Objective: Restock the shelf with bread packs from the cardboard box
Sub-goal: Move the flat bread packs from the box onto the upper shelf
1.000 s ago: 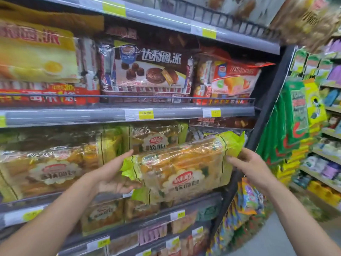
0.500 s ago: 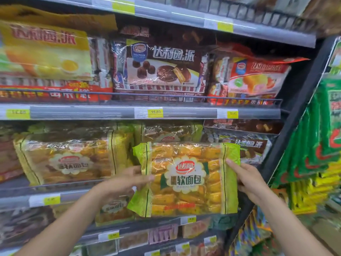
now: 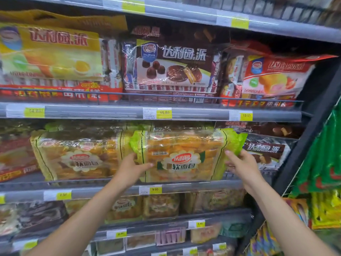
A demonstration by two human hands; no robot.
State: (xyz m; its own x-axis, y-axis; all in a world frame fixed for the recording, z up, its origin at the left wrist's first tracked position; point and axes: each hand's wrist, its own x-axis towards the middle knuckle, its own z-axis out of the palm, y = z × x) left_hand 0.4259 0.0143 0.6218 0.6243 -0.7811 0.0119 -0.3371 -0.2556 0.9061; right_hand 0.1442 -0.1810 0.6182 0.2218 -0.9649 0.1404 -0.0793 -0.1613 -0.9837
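A bread pack (image 3: 184, 156) with green ends and a clear front stands upright on the middle shelf (image 3: 110, 193), behind the wire rail. My left hand (image 3: 132, 168) grips its left edge, thumb across the front. At the pack's right edge, my right hand (image 3: 241, 164) holds the green end. A second, same bread pack (image 3: 77, 156) stands just to its left, touching it. The cardboard box is out of view.
Cake packs fill the shelf above: yellow (image 3: 49, 52), brown chocolate (image 3: 171, 67), red (image 3: 273, 78). A brown pack (image 3: 265, 150) lies right of the held one. Lower shelves carry more bread packs (image 3: 160, 206). A black upright (image 3: 310, 137) ends the shelf; green bags (image 3: 321, 163) hang beyond.
The bread pack went from tilted in front of the shelf to upright and then back onto the middle shelf beside the other pack. Both hands kept their hold on its ends.
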